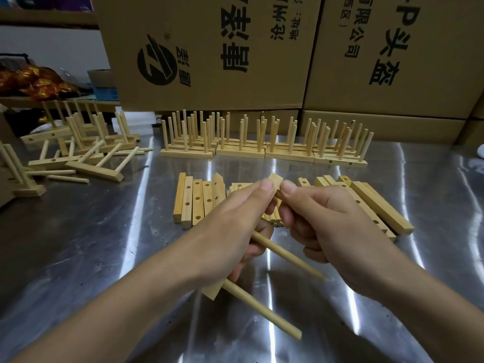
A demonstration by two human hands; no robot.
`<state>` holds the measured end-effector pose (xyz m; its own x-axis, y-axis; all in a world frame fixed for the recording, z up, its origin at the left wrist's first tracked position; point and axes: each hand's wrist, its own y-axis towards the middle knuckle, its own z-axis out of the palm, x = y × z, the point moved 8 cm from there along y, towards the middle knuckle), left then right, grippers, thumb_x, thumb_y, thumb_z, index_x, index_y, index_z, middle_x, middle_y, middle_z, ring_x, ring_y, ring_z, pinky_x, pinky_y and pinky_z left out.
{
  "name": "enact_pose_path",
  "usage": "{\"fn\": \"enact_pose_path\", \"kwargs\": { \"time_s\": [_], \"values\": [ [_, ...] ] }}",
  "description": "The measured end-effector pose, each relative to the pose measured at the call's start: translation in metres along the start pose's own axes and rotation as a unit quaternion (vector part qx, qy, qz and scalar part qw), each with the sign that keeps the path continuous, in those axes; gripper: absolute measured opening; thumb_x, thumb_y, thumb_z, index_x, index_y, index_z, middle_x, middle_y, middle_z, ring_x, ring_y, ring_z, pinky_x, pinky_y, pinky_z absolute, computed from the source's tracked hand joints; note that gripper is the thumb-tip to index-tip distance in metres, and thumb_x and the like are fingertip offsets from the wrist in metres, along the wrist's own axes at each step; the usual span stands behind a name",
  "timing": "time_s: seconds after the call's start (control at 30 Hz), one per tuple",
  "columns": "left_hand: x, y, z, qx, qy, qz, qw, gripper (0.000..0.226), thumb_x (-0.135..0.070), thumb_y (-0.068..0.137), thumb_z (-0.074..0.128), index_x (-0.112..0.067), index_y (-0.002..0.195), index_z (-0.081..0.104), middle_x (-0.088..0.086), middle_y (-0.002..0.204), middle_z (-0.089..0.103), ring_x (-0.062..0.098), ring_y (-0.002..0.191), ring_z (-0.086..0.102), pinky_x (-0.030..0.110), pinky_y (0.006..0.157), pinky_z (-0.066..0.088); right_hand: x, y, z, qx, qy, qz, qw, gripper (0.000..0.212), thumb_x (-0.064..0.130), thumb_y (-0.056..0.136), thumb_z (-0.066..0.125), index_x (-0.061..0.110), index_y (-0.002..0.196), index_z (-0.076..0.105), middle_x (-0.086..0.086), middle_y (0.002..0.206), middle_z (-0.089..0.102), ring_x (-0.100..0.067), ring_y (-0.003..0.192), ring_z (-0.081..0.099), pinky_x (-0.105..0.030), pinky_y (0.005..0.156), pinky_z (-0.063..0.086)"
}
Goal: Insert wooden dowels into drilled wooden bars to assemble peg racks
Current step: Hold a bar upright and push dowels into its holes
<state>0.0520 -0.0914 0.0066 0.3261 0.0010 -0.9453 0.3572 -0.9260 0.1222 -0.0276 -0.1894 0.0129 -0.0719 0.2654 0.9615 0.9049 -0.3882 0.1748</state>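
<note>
My left hand [235, 226] grips a drilled wooden bar [277, 179] held above the steel table; its upper end shows past my thumb and its lower end [212, 290] under my palm. Two dowels [288, 258] [262, 307] stick out of the bar toward me. My right hand [327, 224] pinches a third dowel [277, 194] at the bar's upper end; most of that dowel is hidden by my fingers. Loose drilled bars [195, 203] lie behind my hands on the left, more bars [374, 205] on the right, and a small bundle of dowels [273, 220] between them.
A row of finished peg racks [262, 150] stands upright at the back of the table [104, 244]. More racks and loose dowels [78, 155] lie in a heap at the far left. Big cardboard boxes [209, 48] wall off the back.
</note>
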Motion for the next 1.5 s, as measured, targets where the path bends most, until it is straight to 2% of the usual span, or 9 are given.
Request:
{"fn": "enact_pose_path", "kwargs": {
  "time_s": [0.13,0.23,0.4,0.57,0.9,1.07,1.23,1.37,1.5],
  "values": [
    [-0.005,0.0,0.002,0.011,-0.004,0.025,1.0,0.049,-0.062,0.112,0.024,-0.037,0.096,0.062,-0.001,0.058,0.035,0.016,0.047,0.032,0.026,0.038,0.036,0.011,-0.001,-0.003,-0.034,-0.104,-0.083,0.99,0.06,0.062,0.104,0.048,0.014,0.07,0.059,0.009,0.055,0.034,-0.004,0.048,0.03,-0.015,0.047,0.029],
    [-0.002,-0.001,0.004,0.021,-0.016,0.021,0.999,0.048,-0.069,0.109,0.023,-0.048,0.094,0.064,-0.001,0.058,0.036,0.016,0.047,0.033,0.029,0.038,0.037,0.014,-0.002,-0.004,-0.054,-0.134,-0.109,0.984,0.064,0.067,0.102,0.051,0.014,0.069,0.059,0.005,0.056,0.035,-0.006,0.051,0.031,-0.021,0.048,0.03],
    [0.006,-0.001,0.005,0.032,-0.035,-0.01,0.999,0.077,-0.092,0.091,0.022,-0.029,0.095,0.067,-0.003,0.057,0.039,0.014,0.045,0.037,0.027,0.04,0.04,0.014,-0.003,-0.006,-0.061,-0.135,-0.109,0.983,0.062,0.063,0.103,0.053,0.013,0.067,0.06,0.005,0.055,0.033,-0.007,0.049,0.03,-0.019,0.048,0.029],
    [0.006,-0.003,0.005,0.029,-0.018,-0.012,0.999,0.07,-0.095,0.087,0.024,-0.041,0.094,0.066,-0.006,0.058,0.041,0.011,0.047,0.039,0.027,0.043,0.042,0.011,-0.003,-0.005,-0.035,-0.073,-0.07,0.994,0.059,0.056,0.103,0.058,0.014,0.062,0.059,0.004,0.053,0.032,-0.008,0.046,0.028,-0.016,0.045,0.029],
    [0.001,-0.004,0.004,0.017,0.007,0.012,1.0,0.068,-0.089,0.094,0.022,-0.036,0.102,0.065,-0.006,0.06,0.038,0.013,0.049,0.037,0.029,0.041,0.042,-0.002,-0.002,0.004,0.02,0.095,0.073,0.993,0.05,0.047,0.096,0.065,0.011,0.063,0.058,-0.003,0.056,0.023,-0.011,0.043,0.017,-0.016,0.04,0.02],
    [0.005,-0.001,0.007,0.022,-0.047,0.003,0.999,0.075,-0.089,0.092,0.019,-0.03,0.098,0.065,-0.001,0.057,0.037,0.015,0.045,0.034,0.026,0.038,0.038,0.001,-0.002,0.002,0.016,0.055,0.056,0.997,0.051,0.052,0.094,0.065,0.01,0.065,0.061,0.0,0.054,0.027,-0.011,0.045,0.02,-0.02,0.041,0.021],
    [0.008,0.0,0.005,0.019,-0.039,0.006,0.999,0.091,-0.096,0.087,0.021,-0.015,0.102,0.06,-0.002,0.056,0.04,0.012,0.043,0.037,0.024,0.04,0.039,0.006,-0.002,0.001,-0.003,0.024,0.021,0.999,0.053,0.051,0.097,0.063,0.011,0.062,0.059,0.003,0.053,0.027,-0.011,0.046,0.023,-0.02,0.043,0.022],
    [0.006,-0.003,0.004,0.007,-0.017,0.005,1.0,0.082,-0.098,0.085,0.021,-0.032,0.104,0.066,-0.008,0.056,0.041,0.009,0.046,0.039,0.028,0.041,0.04,0.004,-0.001,0.0,-0.012,0.037,0.021,0.999,0.051,0.047,0.098,0.064,0.011,0.063,0.058,0.002,0.053,0.026,-0.014,0.047,0.021,-0.02,0.043,0.023],
    [0.005,-0.003,0.003,0.0,-0.013,0.004,1.0,0.078,-0.094,0.088,0.021,-0.033,0.099,0.067,-0.008,0.056,0.042,0.008,0.045,0.039,0.027,0.041,0.04,0.001,-0.001,0.0,-0.015,0.032,0.018,0.999,0.05,0.049,0.097,0.064,0.013,0.063,0.06,0.002,0.054,0.028,-0.013,0.047,0.023,-0.021,0.044,0.023]
  ]
}}
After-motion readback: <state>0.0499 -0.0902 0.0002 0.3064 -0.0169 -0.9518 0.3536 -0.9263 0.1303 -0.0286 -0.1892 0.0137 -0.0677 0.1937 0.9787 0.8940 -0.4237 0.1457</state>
